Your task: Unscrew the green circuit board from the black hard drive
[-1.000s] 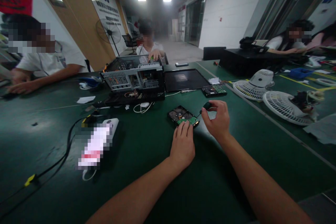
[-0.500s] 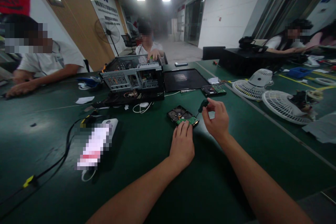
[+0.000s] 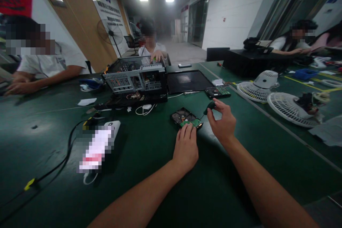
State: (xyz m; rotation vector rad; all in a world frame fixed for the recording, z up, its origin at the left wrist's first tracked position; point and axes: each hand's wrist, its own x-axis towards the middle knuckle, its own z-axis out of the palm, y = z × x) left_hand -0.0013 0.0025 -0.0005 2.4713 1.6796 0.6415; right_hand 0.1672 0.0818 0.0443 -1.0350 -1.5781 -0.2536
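On the green matte desk (image 3: pixel 149 156) lies a flat black hard drive with a green circuit board (image 3: pixel 186 117); left hand (image 3: pixel 185 146) presses fingertips on its near edge, right hand (image 3: pixel 223 123) pinches a dark-handled screwdriver (image 3: pixel 210 107) just beside it.

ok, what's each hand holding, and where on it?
Right hand pinches a small screwdriver by its dark handle top. Left hand holds nothing; fingertips rest on the hard drive, near edge.
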